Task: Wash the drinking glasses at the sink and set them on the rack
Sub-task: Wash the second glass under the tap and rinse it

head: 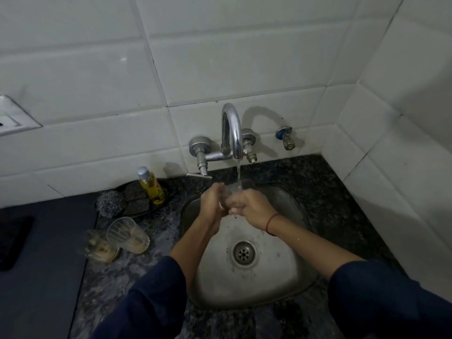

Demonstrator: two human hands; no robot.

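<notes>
A person rinses a clear drinking glass (236, 189) under running water at a small steel sink (288, 270) set in a speckled granite counter (342, 192). The left hand (212, 200) curls round the glass from the left. The right hand (252, 210), a red thread (271, 222) tied at its wrist, closes on it from the right, though motion blur leaves the exact lie of those fingers unclear. The glass is held over the back of the basin, directly beneath the spout of the curved chrome tap (231, 128), whose stream (238, 171) strikes it. Dark blue sleeves (151, 297) end partway up both forearms. The drain (243, 253) lies bare at the middle of the basin, in front of the hands.

Two more glasses sit on the wet counter off the sink's left rim: a ribbed glass (128, 234) with a yellowish film at its base, touching a second, blurred glass (100, 249) nearer the counter's left edge.

Along the counter's back edge, against the white tiled wall (220, 57), a bottle of yellow dish liquid (150, 185) stands beside dark scrub pads (137, 193), with a steel wool scourer (108, 203) just to their left. A small valve (285, 138) with a blue collar juts from the wall to the right of the tap.
</notes>
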